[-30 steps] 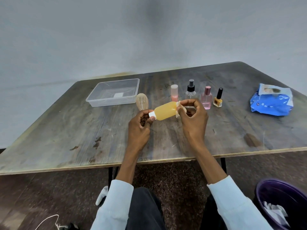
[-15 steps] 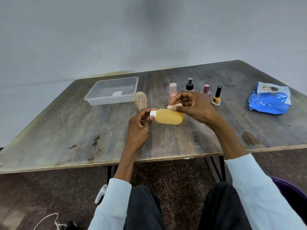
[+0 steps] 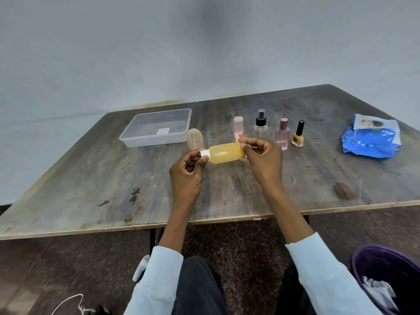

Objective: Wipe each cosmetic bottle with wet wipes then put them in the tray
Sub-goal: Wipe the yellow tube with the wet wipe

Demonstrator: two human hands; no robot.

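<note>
Here my left grip (image 3: 186,171) pinches one yellow bottle's (image 3: 225,153) cap, right grip (image 3: 264,161) pinching a half-hidden wipe (image 3: 238,138), four bottles standing behind.

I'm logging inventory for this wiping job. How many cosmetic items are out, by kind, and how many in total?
Held orange bottle: 1
Pink-capped bottles, one tall, one square: 2
Clear spray bottle: 1
Yellow nail polish: 1
Brush: 1
Total: 6

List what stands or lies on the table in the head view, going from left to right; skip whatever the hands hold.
Clear tray → wooden brush → pink-capped tube → spray bottle → pink perfume bottle → yellow nail polish → blue wipes pack.
</note>
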